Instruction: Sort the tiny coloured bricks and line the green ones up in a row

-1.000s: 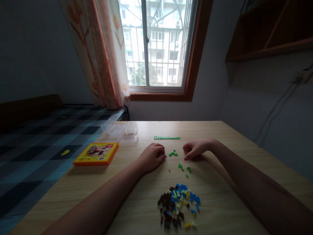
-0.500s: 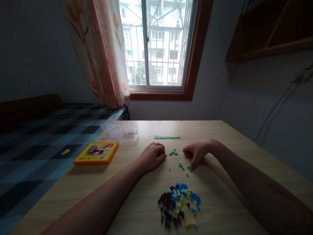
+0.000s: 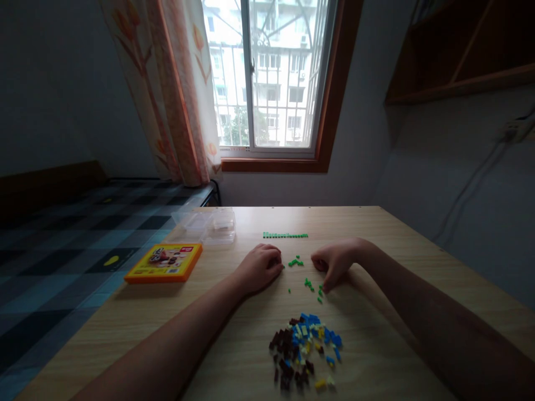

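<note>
**Surface.** Pale wood-grain table (image 3: 368, 223), one long edge against a grey wall.

**Room.** Barred window (image 3: 280, 72) in a brown frame straight ahead, with an apartment block outside. Flowered curtain (image 3: 175, 94) drawn to the window's left. Bed (image 3: 83, 234) with a dark checked cover along the table's left side. Wooden shelf (image 3: 460, 50) high on the right wall. The light is dim.

**Items on the table.**
- Yellow-orange box (image 3: 165, 262), lying flat near the left edge.
- Clear plastic containers (image 3: 211, 224), just behind the box.
- Row of green bricks (image 3: 285, 235), laid end to end in a straight line beyond both hands.
- Loose green bricks (image 3: 309, 284), scattered in small clusters between the row and the mixed pile.
- Mixed pile (image 3: 304, 345) of brown, blue and pale yellow bricks, nearest the camera.

**Hands.**
- Left hand (image 3: 259, 267): knuckles up, fingers curled under, resting on the table just left of the farther green cluster. Cannot tell whether it holds anything.
- Right hand (image 3: 336, 259): fingers bent, with one fingertip (image 3: 325, 289) down on the table right beside a loose green brick. The pictures do not show whether it grips one.

The hands are apart, and the loose green bricks lie in the gap between them and a little toward the camera. The mixed pile is well clear of both.
</note>
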`<state>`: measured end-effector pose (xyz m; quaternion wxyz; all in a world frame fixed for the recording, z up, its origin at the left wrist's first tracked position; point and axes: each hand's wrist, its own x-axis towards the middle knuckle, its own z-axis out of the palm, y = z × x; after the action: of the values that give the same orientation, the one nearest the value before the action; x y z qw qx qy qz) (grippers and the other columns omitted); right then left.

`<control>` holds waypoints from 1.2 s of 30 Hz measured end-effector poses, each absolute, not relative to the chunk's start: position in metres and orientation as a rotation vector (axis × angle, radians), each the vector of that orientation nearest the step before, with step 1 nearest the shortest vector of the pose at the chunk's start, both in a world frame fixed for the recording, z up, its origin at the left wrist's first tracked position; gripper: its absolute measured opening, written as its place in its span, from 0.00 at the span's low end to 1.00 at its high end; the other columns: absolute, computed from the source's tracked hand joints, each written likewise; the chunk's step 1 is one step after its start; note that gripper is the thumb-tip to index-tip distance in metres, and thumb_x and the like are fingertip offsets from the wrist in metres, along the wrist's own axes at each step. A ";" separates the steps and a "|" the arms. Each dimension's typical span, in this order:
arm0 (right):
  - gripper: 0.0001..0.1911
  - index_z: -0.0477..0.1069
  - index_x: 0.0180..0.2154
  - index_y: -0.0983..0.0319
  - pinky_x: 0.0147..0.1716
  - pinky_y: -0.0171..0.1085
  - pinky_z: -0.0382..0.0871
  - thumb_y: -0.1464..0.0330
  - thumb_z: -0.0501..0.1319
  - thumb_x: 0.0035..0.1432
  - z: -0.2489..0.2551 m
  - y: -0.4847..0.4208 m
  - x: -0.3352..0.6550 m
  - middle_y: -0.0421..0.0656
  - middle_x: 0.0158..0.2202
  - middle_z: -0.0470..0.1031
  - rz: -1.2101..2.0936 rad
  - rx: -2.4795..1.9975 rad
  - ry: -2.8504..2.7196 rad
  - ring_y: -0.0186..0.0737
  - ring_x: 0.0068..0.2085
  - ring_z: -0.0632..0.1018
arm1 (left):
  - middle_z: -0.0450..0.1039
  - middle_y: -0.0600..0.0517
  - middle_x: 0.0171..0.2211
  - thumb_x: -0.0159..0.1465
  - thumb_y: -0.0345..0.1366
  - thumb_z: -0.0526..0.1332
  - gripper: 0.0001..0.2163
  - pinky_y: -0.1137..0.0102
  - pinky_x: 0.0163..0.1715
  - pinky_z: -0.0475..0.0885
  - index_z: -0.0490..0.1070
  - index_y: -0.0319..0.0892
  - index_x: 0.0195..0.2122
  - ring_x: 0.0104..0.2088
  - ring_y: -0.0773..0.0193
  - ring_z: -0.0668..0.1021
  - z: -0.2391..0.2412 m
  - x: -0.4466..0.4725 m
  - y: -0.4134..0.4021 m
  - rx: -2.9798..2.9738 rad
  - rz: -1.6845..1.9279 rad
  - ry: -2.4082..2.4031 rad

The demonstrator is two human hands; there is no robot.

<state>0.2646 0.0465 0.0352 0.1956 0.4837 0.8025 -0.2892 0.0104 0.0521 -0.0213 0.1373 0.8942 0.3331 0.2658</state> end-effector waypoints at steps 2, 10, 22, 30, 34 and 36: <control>0.31 0.64 0.30 0.61 0.25 0.35 0.58 0.44 0.70 0.38 0.036 0.046 0.264 0.38 0.29 0.68 -0.824 1.351 2.256 0.35 0.29 0.67 | 0.77 0.49 0.39 0.59 0.31 0.63 0.03 0.64 0.49 0.70 0.72 0.43 0.28 0.44 0.58 0.75 -0.021 0.011 0.052 2.584 0.769 0.966; 0.33 0.65 0.31 0.61 0.24 0.35 0.58 0.43 0.71 0.35 0.035 0.043 0.258 0.40 0.28 0.70 -0.812 1.412 2.155 0.37 0.28 0.69 | 0.77 0.49 0.39 0.59 0.31 0.62 0.02 0.63 0.49 0.70 0.72 0.43 0.28 0.44 0.57 0.75 -0.021 0.011 0.052 2.587 0.770 0.969; 0.28 0.65 0.33 0.60 0.26 0.32 0.58 0.52 0.74 0.36 0.019 0.061 0.288 0.36 0.29 0.68 -1.007 1.362 2.287 0.35 0.30 0.67 | 0.77 0.49 0.39 0.59 0.31 0.62 0.03 0.64 0.49 0.70 0.72 0.43 0.28 0.44 0.57 0.75 -0.021 0.011 0.051 2.583 0.759 0.971; 0.22 0.68 0.32 0.62 0.25 0.33 0.57 0.48 0.61 0.56 -0.005 0.074 0.284 0.42 0.29 0.73 -0.816 1.691 2.589 0.36 0.29 0.70 | 0.77 0.50 0.39 0.59 0.31 0.62 0.03 0.64 0.48 0.70 0.72 0.43 0.29 0.44 0.58 0.75 -0.022 0.010 0.052 2.593 0.762 0.967; 0.24 0.68 0.28 0.62 0.25 0.34 0.56 0.47 0.57 0.59 -0.013 0.077 0.280 0.41 0.26 0.72 -0.653 1.731 2.759 0.36 0.28 0.69 | 0.77 0.49 0.39 0.58 0.31 0.63 0.02 0.64 0.49 0.69 0.72 0.43 0.29 0.44 0.57 0.75 -0.022 0.010 0.052 2.595 0.758 0.963; 0.22 0.69 0.30 0.62 0.25 0.33 0.58 0.49 0.59 0.58 -0.017 0.079 0.283 0.41 0.26 0.72 -0.771 1.742 2.809 0.35 0.28 0.70 | 0.77 0.50 0.38 0.58 0.30 0.63 0.02 0.64 0.48 0.69 0.72 0.43 0.29 0.43 0.58 0.75 -0.022 0.011 0.052 2.594 0.755 0.962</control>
<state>0.2829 0.0785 -0.0171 -0.1260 0.5091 0.8211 -0.2254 0.0106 0.0523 -0.0217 0.1366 0.8961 0.3323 0.2607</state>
